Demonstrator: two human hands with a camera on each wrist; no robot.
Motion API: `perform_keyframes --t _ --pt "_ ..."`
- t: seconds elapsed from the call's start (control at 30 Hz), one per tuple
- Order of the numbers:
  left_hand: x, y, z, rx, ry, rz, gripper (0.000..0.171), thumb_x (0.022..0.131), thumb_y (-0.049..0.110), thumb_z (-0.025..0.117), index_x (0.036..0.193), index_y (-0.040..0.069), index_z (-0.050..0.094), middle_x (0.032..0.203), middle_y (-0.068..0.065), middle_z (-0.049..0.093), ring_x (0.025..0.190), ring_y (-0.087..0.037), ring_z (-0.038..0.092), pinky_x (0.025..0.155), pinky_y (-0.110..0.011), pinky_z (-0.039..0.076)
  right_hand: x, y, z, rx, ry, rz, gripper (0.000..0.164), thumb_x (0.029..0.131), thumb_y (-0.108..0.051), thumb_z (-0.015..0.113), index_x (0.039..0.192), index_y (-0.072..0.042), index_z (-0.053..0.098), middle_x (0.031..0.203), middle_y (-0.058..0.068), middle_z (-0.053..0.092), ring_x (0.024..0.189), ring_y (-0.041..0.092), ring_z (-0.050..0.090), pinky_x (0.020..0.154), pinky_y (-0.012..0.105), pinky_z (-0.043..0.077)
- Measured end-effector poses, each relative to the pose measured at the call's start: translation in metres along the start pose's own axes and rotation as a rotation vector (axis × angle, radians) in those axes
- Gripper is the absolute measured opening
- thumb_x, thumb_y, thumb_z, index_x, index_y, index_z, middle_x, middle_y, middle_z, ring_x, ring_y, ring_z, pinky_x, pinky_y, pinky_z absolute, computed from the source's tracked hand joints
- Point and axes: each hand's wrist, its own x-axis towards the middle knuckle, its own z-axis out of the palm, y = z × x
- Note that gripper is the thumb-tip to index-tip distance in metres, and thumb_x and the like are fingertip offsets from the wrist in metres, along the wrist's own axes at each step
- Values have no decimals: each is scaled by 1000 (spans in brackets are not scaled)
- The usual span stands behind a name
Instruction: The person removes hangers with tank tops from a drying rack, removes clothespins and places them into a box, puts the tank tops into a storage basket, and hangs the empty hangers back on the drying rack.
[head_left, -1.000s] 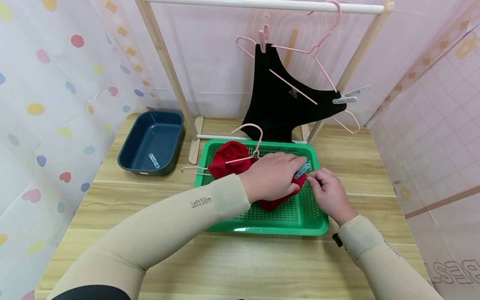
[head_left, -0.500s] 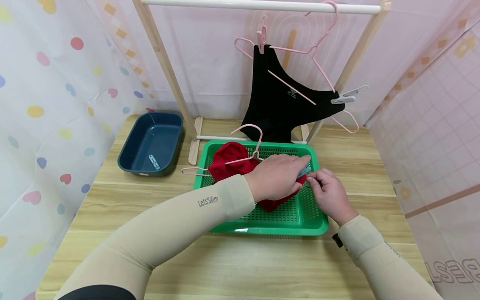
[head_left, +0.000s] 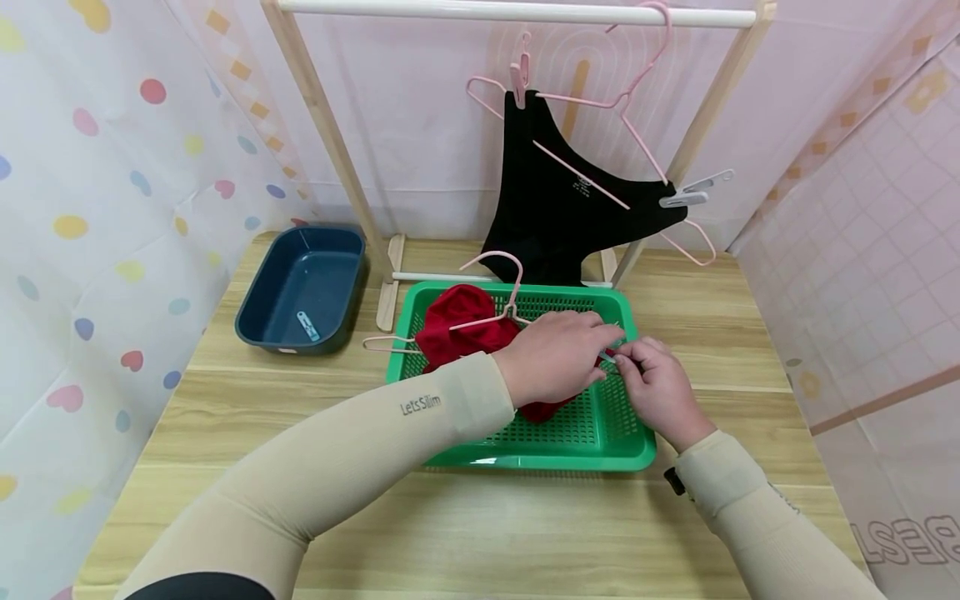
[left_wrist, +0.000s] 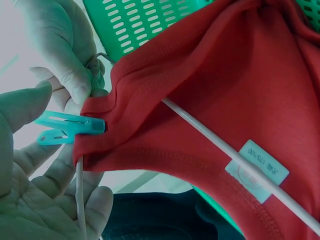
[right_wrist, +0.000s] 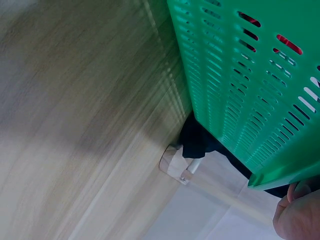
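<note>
- So the red cloth garment (left_wrist: 145,120) is bunched over the green perforated plastic basket (head_left: 540,462), with its narrow end pulled out toward the right side, right between the two hands.
- A light-blue plastic clothespin (left_wrist: 91,125) is clipped on that narrow end, handles sticking out past the cloth toward the left palm.
- Left hand (head_left: 555,354): thumb on one side of the clothespin, fingers on the other, all pretty loosely spread in the left wrist view. Can't tell if the thumb is actually touching a handle.
- Right hand (head_left: 660,392): thumb and fingertip pinching the edge of the red cloth, just beside the clothespin.
- The thin pale-pink clothes hanger (left_wrist: 225,148) goes through the garment; one bar crosses over a white label (left_wrist: 270,164), and another stretch comes out below the clipped end, passing in front of the left fingers.
- Pose-wise, the left arm in its beige sleeve (head_left: 360,450) reaches diagonally across the basket, back of the hand up, covering most of the clip from the head camera.
- Right forearm comes in from the lower right, hand over the basket's right edge, fingers bent inward. Only a bit of it shows in the right wrist view's corner.
</note>
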Motion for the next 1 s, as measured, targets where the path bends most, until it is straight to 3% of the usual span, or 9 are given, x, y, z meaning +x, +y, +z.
perform_keyframes --t 0.27,1.0 --pt "0 3 1 11 42 5 40 105 39 65 141 22 63 128 2 66 117 -15 63 103 -35 54 -1 -2 0 -1 -6 16 12 102 1 63 95 0 73 87 9 64 86 15 50 75 26 42" --pt "0 2 2 -21 55 14 26 107 33 62 130 22 64 120 2 66 107 -15 63 95 -33 56 -2 -1 1 -15 12 -9 11 102 -1 64 97 0 74 92 11 69 89 17 53 77 27 43"
